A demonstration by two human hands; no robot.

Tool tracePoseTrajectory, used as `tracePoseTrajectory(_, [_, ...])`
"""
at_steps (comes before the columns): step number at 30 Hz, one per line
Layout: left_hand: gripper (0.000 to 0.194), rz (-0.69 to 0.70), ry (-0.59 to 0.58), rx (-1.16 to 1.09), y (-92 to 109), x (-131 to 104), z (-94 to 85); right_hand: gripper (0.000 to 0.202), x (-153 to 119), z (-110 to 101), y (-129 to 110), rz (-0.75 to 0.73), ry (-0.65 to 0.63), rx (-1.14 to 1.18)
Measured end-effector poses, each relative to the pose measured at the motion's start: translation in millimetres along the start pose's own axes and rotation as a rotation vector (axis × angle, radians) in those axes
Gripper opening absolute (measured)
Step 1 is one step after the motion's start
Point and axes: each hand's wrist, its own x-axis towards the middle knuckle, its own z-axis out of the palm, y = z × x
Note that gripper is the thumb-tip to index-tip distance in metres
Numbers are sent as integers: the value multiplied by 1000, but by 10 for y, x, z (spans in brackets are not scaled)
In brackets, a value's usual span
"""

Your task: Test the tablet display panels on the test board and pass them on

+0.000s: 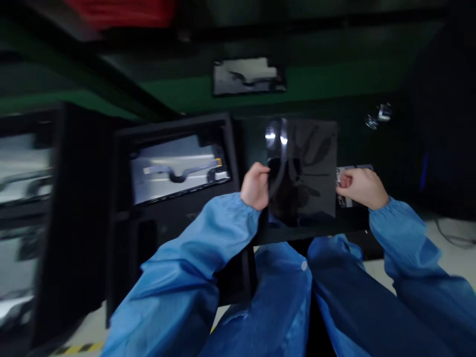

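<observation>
A dark, glossy rectangular sheet (314, 168), partly see-through with bright reflections, is held up between my two hands. My left hand (256, 186) is closed on its left edge, thumb toward the sheet. At the opposite edge, the fingers of my right hand (360, 187) are pinched together on the side of the sheet. Behind my right hand lies a small card-like piece with black and white print (344, 201), mostly covered by the fingers. Blur hides the finer detail of both grips.
To the left, a black tray (121, 173) holds a flat panel with a metallic face and a pale flex strip (193, 171). A similar panel (226, 84) lies at the back. Small shiny pieces (383, 113) sit at the right. More panels (24, 166) fill a far-left black tray.
</observation>
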Motion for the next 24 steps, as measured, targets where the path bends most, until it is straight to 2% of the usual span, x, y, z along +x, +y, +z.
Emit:
tracePoseTrajectory(4, [47, -25, -71, -89, 9, 51, 13, 24, 121, -72, 23, 54, -71, -147])
tracePoseTrajectory(7, [43, 35, -115, -158, 39, 72, -12, 21, 161, -100, 42, 51, -64, -167])
tracePoseTrajectory(11, [27, 234, -98, -106, 148, 37, -19, 20, 114, -70, 113, -17, -52, -51])
tracePoseTrajectory(13, [20, 431, -65, -25, 297, -17, 77, 18, 79, -20, 171, -60, -35, 60])
tracePoseTrajectory(15, [21, 706, -46, 85, 519, -87, 275, 16, 52, 43, 220, -92, -3, 140])
tracePoseTrajectory(17, [26, 937, -49, 226, 774, -123, 558, 13, 31, 106, 238, -119, 25, 180])
tracePoseTrajectory(19, [37, 1033, -106, 403, 1008, -37, 880, 11, 12, 157, 217, -152, 45, 207])
tracePoseTrajectory(21, [46, 1093, -235, 687, 1167, 240, 1193, 10, -1, 197, 172, -188, 69, 239])
tracePoseTrajectory(23, [51, 1202, -391, 1036, 1215, 696, 1470, 9, -10, 238, 127, -206, 95, 276])
tracePoseTrajectory(24, [53, 1265, -433, 1201, 1200, 963, 1589, 10, -18, 260, 110, -206, 107, 293])
